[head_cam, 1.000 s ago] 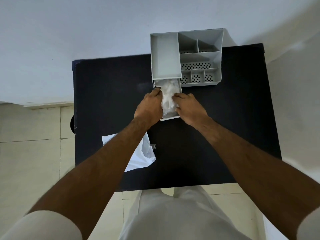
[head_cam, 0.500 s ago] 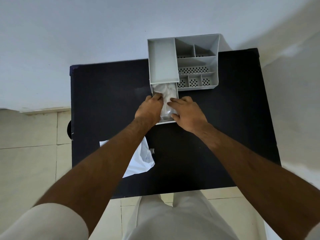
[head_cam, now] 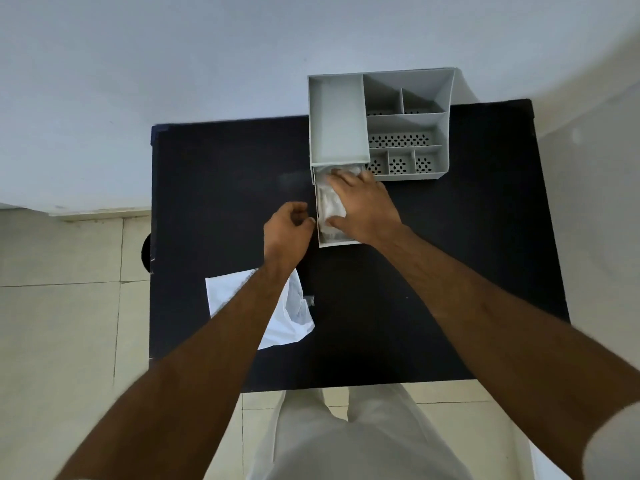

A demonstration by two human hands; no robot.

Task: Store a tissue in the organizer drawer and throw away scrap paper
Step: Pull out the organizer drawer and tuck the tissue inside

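A grey organizer (head_cam: 408,123) stands at the back of a black table (head_cam: 221,216). Its drawer (head_cam: 337,241) is pulled out toward me on the left side. A crumpled white tissue (head_cam: 330,207) lies in the drawer. My right hand (head_cam: 363,206) rests flat on the tissue, fingers spread, pressing it down. My left hand (head_cam: 285,233) hovers just left of the drawer with fingers loosely curled and nothing in them. A white scrap paper (head_cam: 298,313) lies on the table near the front left, partly hidden under my left forearm.
The organizer's right side has several small compartments with perforated bottoms (head_cam: 401,140). A white wall runs behind the table. Tiled floor (head_cam: 62,323) lies to the left and in front. A dark round object (head_cam: 147,252) pokes out at the table's left edge.
My left hand has come off the tissue and drawn back to the left of the drawer. My right hand has spread over the tissue and reached deeper into the drawer.
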